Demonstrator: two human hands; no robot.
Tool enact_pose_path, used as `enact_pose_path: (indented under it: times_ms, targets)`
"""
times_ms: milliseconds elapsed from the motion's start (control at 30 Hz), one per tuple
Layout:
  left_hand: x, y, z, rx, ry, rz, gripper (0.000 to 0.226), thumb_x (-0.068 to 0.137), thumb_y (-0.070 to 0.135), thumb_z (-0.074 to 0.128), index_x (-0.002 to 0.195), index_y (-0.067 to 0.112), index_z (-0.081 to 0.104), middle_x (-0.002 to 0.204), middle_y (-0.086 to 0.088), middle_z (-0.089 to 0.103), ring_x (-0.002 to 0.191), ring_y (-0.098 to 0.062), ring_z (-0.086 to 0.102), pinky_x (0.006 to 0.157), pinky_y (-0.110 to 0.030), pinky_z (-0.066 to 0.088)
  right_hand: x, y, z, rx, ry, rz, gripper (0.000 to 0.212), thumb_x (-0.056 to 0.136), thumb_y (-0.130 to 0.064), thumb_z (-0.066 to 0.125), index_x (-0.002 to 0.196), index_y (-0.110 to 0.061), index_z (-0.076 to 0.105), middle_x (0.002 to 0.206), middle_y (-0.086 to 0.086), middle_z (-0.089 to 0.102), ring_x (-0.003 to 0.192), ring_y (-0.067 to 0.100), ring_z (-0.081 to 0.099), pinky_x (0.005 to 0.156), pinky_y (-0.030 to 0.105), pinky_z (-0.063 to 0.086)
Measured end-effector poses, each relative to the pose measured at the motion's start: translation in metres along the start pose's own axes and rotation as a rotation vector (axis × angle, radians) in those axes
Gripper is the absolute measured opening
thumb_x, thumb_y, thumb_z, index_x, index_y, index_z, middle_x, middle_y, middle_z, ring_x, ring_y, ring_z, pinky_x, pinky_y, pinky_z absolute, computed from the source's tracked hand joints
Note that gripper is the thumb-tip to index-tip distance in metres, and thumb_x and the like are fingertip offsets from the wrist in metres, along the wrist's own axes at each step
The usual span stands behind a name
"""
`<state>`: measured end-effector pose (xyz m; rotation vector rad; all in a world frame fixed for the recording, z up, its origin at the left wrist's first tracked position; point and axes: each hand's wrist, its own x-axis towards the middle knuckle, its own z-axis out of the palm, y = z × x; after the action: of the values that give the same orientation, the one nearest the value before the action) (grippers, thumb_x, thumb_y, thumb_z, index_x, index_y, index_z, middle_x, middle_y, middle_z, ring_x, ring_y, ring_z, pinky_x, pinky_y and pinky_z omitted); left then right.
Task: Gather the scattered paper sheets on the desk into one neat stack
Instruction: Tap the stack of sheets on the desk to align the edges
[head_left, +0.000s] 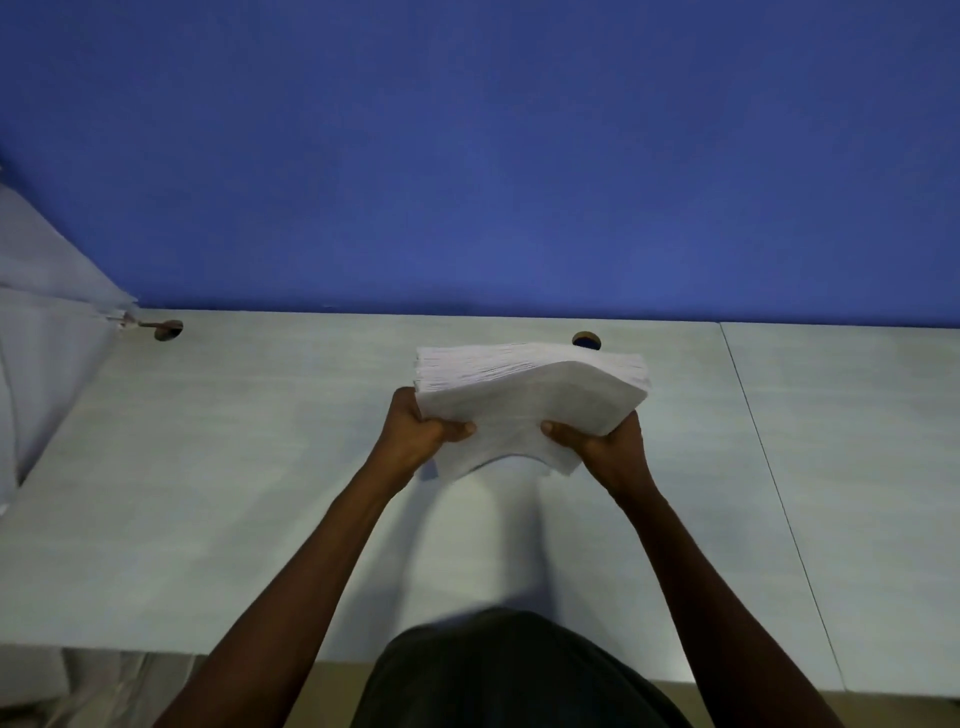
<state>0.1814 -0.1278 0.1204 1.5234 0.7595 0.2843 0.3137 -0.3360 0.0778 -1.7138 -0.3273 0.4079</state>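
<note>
A thick stack of white paper sheets (524, 400) is held up above the pale desk (234, 467), roughly at its middle near the back. My left hand (418, 434) grips the stack's left near corner, thumb on top. My right hand (605, 441) grips the right near side the same way. The stack bows upward in the middle, and its far edge fans out slightly. No loose sheets show elsewhere on the desk.
A blue wall (467, 156) rises directly behind the desk. Two cable holes (587, 340) (169, 330) sit along the back edge. A white panel (47, 322) closes off the left side. A seam (769, 467) separates a second desk on the right.
</note>
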Motion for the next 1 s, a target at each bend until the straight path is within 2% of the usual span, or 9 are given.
enact_pose_path:
  times_ms: [133, 200, 267, 433, 567, 700, 767, 833, 1000]
  targets:
    - [0.001, 0.009, -0.009, 0.110, -0.005, 0.021, 0.064, 0.059, -0.007, 0.092, 0.110, 0.022, 0.067, 0.111, 0.002, 0.071, 0.102, -0.019, 0.068, 0.090, -0.038, 0.059, -0.001, 0.010, -0.006, -0.048, -0.086, 0.066, 0.054, 0.069, 0.003, 0.093, 0.106, -0.028, 0.068, 0.102, -0.014, 0.072, 0.095, 0.003, 0.072, 0.071, 0.018, 0.061]
    - [0.000, 0.012, -0.019, 0.194, -0.028, 0.103, 0.074, 0.055, 0.000, 0.095, 0.118, 0.027, 0.068, 0.116, 0.008, 0.071, 0.107, -0.011, 0.068, 0.092, -0.032, 0.060, 0.000, 0.019, -0.007, -0.089, -0.120, 0.097, 0.038, 0.071, 0.009, 0.089, 0.093, -0.018, 0.074, 0.089, -0.008, 0.075, 0.087, 0.019, 0.074, 0.066, 0.019, 0.060]
    - [-0.003, 0.025, -0.030, 0.344, -0.037, 0.221, 0.080, 0.056, 0.007, 0.097, 0.125, 0.030, 0.063, 0.118, 0.010, 0.069, 0.108, -0.009, 0.065, 0.089, -0.025, 0.058, 0.002, 0.021, -0.008, -0.109, -0.126, 0.095, 0.035, 0.072, 0.010, 0.087, 0.094, -0.015, 0.076, 0.086, -0.006, 0.075, 0.080, 0.013, 0.072, 0.068, 0.021, 0.059]
    - [-0.003, 0.090, -0.018, 1.206, -0.182, 0.502, 0.078, 0.062, 0.029, 0.092, 0.132, 0.034, 0.057, 0.118, 0.009, 0.070, 0.105, -0.017, 0.063, 0.093, -0.033, 0.049, 0.005, 0.018, -0.008, -0.139, -0.139, 0.086, 0.040, 0.073, 0.014, 0.085, 0.096, -0.017, 0.075, 0.085, -0.012, 0.073, 0.071, -0.010, 0.069, 0.065, 0.011, 0.054]
    - [0.014, 0.102, 0.035, 1.435, -0.426, 0.522, 0.056, 0.068, 0.031, 0.080, 0.121, 0.031, 0.063, 0.113, 0.004, 0.068, 0.101, -0.021, 0.063, 0.076, -0.030, 0.047, 0.006, 0.014, -0.008, -0.139, -0.150, 0.081, 0.039, 0.074, 0.009, 0.086, 0.100, -0.016, 0.074, 0.090, -0.005, 0.073, 0.085, 0.015, 0.070, 0.072, 0.023, 0.055]
    - [0.036, 0.103, 0.054, 1.412, -0.528, 0.420, 0.040, 0.079, 0.025, 0.079, 0.115, 0.014, 0.065, 0.111, -0.008, 0.065, 0.098, -0.025, 0.061, 0.077, -0.033, 0.051, 0.003, 0.036, -0.003, -0.197, -0.030, 0.151, 0.073, 0.076, -0.020, 0.094, 0.140, -0.014, 0.060, 0.124, -0.002, 0.066, 0.117, 0.023, 0.065, 0.096, 0.039, 0.054]
    - [0.052, 0.109, 0.042, 1.355, -0.502, 0.379, 0.034, 0.075, 0.024, 0.082, 0.104, 0.011, 0.068, 0.105, -0.009, 0.068, 0.096, -0.027, 0.065, 0.073, -0.030, 0.049, -0.009, 0.050, 0.003, -0.090, 0.168, 0.355, 0.105, 0.069, -0.037, 0.097, 0.155, -0.017, 0.040, 0.143, 0.005, 0.057, 0.128, 0.024, 0.058, 0.109, 0.044, 0.049]
    - [0.067, 0.118, 0.018, 1.236, -0.472, 0.230, 0.030, 0.072, 0.023, 0.086, 0.093, 0.012, 0.068, 0.093, -0.004, 0.069, 0.086, -0.023, 0.067, 0.066, -0.027, 0.049, -0.024, 0.059, 0.009, 0.175, 0.243, 0.569, 0.109, 0.069, -0.036, 0.097, 0.156, -0.013, 0.035, 0.143, 0.008, 0.056, 0.126, 0.026, 0.059, 0.111, 0.047, 0.047]
    - [0.068, 0.100, -0.052, 0.534, -0.571, -0.210, 0.037, 0.079, 0.007, 0.083, 0.115, 0.008, 0.072, 0.105, -0.007, 0.078, 0.097, -0.028, 0.075, 0.081, -0.040, 0.061, -0.026, 0.046, 0.008, 0.655, -0.308, 0.575, 0.057, 0.090, -0.020, 0.078, 0.143, -0.010, 0.059, 0.138, 0.015, 0.067, 0.127, 0.036, 0.065, 0.106, 0.055, 0.052]
